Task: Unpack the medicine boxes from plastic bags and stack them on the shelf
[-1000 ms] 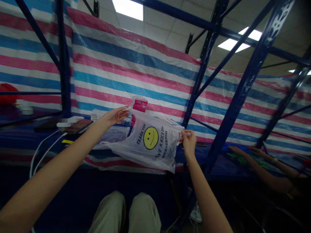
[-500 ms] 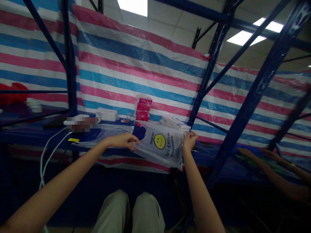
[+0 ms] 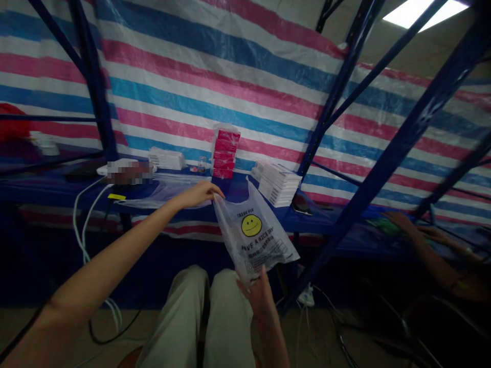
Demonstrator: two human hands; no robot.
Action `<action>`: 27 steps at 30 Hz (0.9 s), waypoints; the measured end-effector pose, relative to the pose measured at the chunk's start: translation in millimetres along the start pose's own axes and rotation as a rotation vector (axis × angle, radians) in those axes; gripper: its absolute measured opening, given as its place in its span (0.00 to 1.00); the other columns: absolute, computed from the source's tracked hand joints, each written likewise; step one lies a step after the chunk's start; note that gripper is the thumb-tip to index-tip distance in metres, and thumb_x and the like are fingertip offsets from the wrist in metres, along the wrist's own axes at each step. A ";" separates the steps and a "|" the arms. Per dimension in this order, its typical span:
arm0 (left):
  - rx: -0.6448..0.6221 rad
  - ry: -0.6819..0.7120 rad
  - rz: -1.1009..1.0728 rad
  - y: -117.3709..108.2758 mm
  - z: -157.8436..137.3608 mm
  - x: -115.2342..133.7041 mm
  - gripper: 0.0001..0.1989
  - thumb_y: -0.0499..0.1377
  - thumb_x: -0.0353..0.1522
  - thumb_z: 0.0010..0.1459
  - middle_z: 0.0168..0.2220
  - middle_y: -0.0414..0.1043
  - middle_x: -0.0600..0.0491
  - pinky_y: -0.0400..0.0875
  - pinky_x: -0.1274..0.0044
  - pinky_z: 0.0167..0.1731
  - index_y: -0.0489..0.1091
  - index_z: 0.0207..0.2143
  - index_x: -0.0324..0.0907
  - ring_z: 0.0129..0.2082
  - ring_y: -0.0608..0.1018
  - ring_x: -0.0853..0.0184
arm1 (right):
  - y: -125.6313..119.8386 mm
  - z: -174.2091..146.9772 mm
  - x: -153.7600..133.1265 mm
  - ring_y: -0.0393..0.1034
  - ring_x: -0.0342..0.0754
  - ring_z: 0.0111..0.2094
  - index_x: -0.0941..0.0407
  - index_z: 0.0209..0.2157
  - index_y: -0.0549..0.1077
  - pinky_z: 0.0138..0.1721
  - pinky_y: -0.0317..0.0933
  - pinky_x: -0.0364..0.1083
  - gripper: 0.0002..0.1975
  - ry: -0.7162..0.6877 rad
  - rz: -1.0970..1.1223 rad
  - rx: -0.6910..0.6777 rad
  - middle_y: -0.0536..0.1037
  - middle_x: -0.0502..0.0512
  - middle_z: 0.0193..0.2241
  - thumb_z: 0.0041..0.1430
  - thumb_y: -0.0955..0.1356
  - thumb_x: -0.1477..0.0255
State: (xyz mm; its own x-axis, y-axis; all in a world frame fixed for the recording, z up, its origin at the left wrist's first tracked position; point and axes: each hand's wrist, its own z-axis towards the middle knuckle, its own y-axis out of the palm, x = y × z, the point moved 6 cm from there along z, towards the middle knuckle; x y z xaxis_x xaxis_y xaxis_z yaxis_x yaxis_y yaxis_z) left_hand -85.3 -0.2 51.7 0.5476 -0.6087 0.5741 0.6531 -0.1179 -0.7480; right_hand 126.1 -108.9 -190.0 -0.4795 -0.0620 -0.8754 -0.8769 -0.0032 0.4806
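A white plastic bag (image 3: pixel 264 225) printed with a yellow smiley face hangs tilted in front of the blue shelf table. My left hand (image 3: pixel 205 192) pinches its upper left corner, with the fingers closed. Lower down, my right hand (image 3: pixel 257 291) grips the bag's bottom edge above my knees; the bag hides part of its fingers. Beyond the bag stands a stack of white boxes (image 3: pixel 279 185). Red boxes (image 3: pixel 225 153) in clear wrap are piled upright behind it. Clear plastic (image 3: pixel 176 188) lies flat on the table to the left of the bag.
A phone (image 3: pixel 302 204) lies right of the white boxes. White cables (image 3: pixel 82 230) hang off the table's left side near a yellow tag (image 3: pixel 116 197). Blue metal posts (image 3: pixel 360 204) rise on the right, where another person's arms (image 3: pixel 433 245) reach onto the table.
My right hand has moved from the bag's right side down to its bottom edge, turning the bag more upright. My left hand still holds the bag. The view has tilted downward.
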 end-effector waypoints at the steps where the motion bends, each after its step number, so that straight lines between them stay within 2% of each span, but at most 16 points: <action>1: 0.009 0.010 0.015 -1.9 0.5 2.4 0.14 0.51 0.24 0.51 0.37 0.75 0.48 0.65 0.79 0.37 0.73 0.37 0.36 0.36 0.75 0.67 | 9.5 -1.0 3.8 0.72 0.51 0.40 0.48 0.47 0.67 0.41 0.65 0.53 0.23 0.013 0.044 0.008 0.75 0.53 0.41 0.49 0.67 0.56; 3: 0.024 0.033 0.074 -6.5 1.4 4.2 0.14 0.51 0.25 0.53 0.38 0.75 0.47 0.65 0.79 0.38 0.73 0.39 0.34 0.37 0.75 0.67 | 20.6 -1.9 2.1 0.71 0.49 0.41 0.50 0.46 0.67 0.45 0.64 0.52 0.25 0.030 0.145 0.067 0.74 0.53 0.43 0.44 0.71 0.63; 5: -0.013 0.056 0.153 -9.5 2.8 0.5 0.13 0.50 0.25 0.54 0.38 0.75 0.47 0.64 0.79 0.40 0.72 0.39 0.33 0.38 0.74 0.68 | 22.5 -2.1 -9.8 0.70 0.48 0.43 0.51 0.45 0.68 0.46 0.63 0.49 0.27 -0.002 0.213 0.114 0.74 0.53 0.43 0.40 0.74 0.68; 8: -0.112 0.065 0.232 -14.4 5.3 -14.4 0.12 0.51 0.21 0.51 0.36 0.75 0.46 0.64 0.78 0.41 0.72 0.36 0.31 0.36 0.74 0.69 | 15.4 -1.8 -32.4 0.71 0.49 0.41 0.54 0.45 0.68 0.44 0.65 0.49 0.28 -0.070 0.188 0.140 0.76 0.54 0.40 0.38 0.75 0.70; 10: -0.124 0.056 0.245 -21.5 7.5 -23.3 0.12 0.50 0.19 0.50 0.34 0.76 0.46 0.64 0.76 0.43 0.72 0.34 0.30 0.34 0.74 0.70 | 11.0 -1.1 -43.4 0.72 0.50 0.39 0.56 0.47 0.67 0.42 0.66 0.50 0.32 -0.095 0.152 0.148 0.78 0.56 0.36 0.36 0.76 0.71; 13: -0.092 0.089 0.262 -25.8 7.6 -19.2 0.12 0.51 0.19 0.51 0.39 0.74 0.47 0.52 0.68 0.54 0.71 0.35 0.32 0.41 0.71 0.69 | 12.0 0.6 -51.7 0.73 0.52 0.37 0.59 0.48 0.66 0.42 0.66 0.52 0.36 -0.110 0.137 0.162 0.78 0.57 0.33 0.33 0.76 0.72; 15: 0.030 0.124 0.214 -21.1 1.6 -3.5 0.15 0.53 0.23 0.51 0.47 0.69 0.47 0.44 0.65 0.57 0.69 0.42 0.37 0.51 0.65 0.65 | 16.9 2.1 -53.9 0.72 0.51 0.39 0.58 0.48 0.66 0.43 0.66 0.52 0.36 -0.123 0.164 0.170 0.78 0.56 0.34 0.33 0.76 0.72; 17: 0.296 0.085 0.072 -10.8 -13.6 12.8 0.22 0.55 0.27 0.52 0.53 0.62 0.48 0.45 0.66 0.58 0.61 0.52 0.43 0.58 0.58 0.63 | 23.0 3.1 -54.9 0.71 0.50 0.41 0.56 0.50 0.65 0.45 0.65 0.51 0.36 -0.148 0.202 0.183 0.77 0.55 0.36 0.35 0.76 0.72; 19: 0.640 -0.099 -0.168 9.8 -40.1 16.7 0.26 0.52 0.28 0.56 0.56 0.57 0.50 0.48 0.68 0.58 0.51 0.57 0.47 0.60 0.54 0.65 | 29.9 3.2 -53.4 0.70 0.50 0.44 0.54 0.51 0.63 0.46 0.64 0.50 0.36 -0.180 0.220 0.194 0.77 0.54 0.38 0.37 0.75 0.71; 20: 0.756 -0.212 -0.321 27.5 -54.0 14.9 0.27 0.51 0.30 0.57 0.58 0.55 0.50 0.51 0.68 0.57 0.46 0.58 0.49 0.60 0.53 0.66 | 34.0 2.8 -50.9 0.69 0.49 0.44 0.53 0.52 0.62 0.46 0.64 0.50 0.37 -0.193 0.217 0.198 0.76 0.54 0.38 0.38 0.75 0.70; 21: 0.778 -0.322 -0.503 50.4 -63.6 11.9 0.28 0.51 0.32 0.58 0.58 0.55 0.49 0.55 0.69 0.55 0.44 0.59 0.49 0.59 0.56 0.66 | 38.4 2.1 -46.9 0.69 0.49 0.44 0.53 0.53 0.61 0.45 0.64 0.50 0.37 -0.199 0.210 0.196 0.76 0.53 0.38 0.39 0.74 0.70; 22: 0.716 -0.423 -0.709 76.3 -68.3 9.1 0.27 0.52 0.35 0.58 0.56 0.58 0.47 0.60 0.70 0.52 0.46 0.58 0.48 0.56 0.62 0.64 | 43.0 1.2 -41.5 0.69 0.49 0.44 0.52 0.54 0.60 0.45 0.65 0.49 0.38 -0.201 0.200 0.190 0.76 0.53 0.38 0.39 0.74 0.69; 24: 0.443 -0.487 -1.040 120.2 -64.6 12.4 0.24 0.54 0.39 0.56 0.51 0.65 0.44 0.66 0.69 0.47 0.56 0.53 0.41 0.50 0.70 0.61 | 50.9 -1.3 -28.4 0.70 0.50 0.41 0.51 0.55 0.58 0.41 0.66 0.49 0.41 -0.188 0.175 0.158 0.76 0.53 0.38 0.38 0.75 0.69; 25: 0.345 -0.473 -1.143 131.9 -60.4 14.5 0.23 0.56 0.40 0.54 0.48 0.68 0.43 0.68 0.70 0.45 0.61 0.50 0.39 0.47 0.72 0.60 | 52.6 -2.4 -22.0 0.71 0.50 0.40 0.50 0.55 0.57 0.39 0.67 0.50 0.42 -0.168 0.156 0.139 0.76 0.52 0.39 0.37 0.75 0.68; 26: 0.301 -0.449 -1.204 136.3 -55.7 14.6 0.22 0.59 0.39 0.51 0.46 0.70 0.44 0.69 0.70 0.44 0.64 0.47 0.38 0.45 0.73 0.60 | 51.8 -3.0 -16.9 0.71 0.50 0.39 0.49 0.56 0.57 0.37 0.68 0.50 0.43 -0.138 0.134 0.124 0.75 0.53 0.39 0.37 0.75 0.67; 27: 0.311 -0.428 -1.231 134.8 -51.3 11.9 0.22 0.62 0.37 0.48 0.45 0.71 0.45 0.70 0.71 0.43 0.65 0.45 0.38 0.44 0.74 0.60 | 47.8 -3.0 -14.0 0.72 0.51 0.38 0.48 0.56 0.56 0.35 0.68 0.50 0.43 -0.099 0.114 0.117 0.75 0.53 0.40 0.37 0.74 0.65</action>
State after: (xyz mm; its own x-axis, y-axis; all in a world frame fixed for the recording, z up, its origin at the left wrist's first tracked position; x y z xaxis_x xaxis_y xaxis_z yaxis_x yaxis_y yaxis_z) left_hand -17.5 -63.6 -59.3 -0.3964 0.0629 0.9159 0.8960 -0.1912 0.4009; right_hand 91.0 -111.1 -154.5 -0.5721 0.0433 -0.8190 -0.8115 0.1147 0.5729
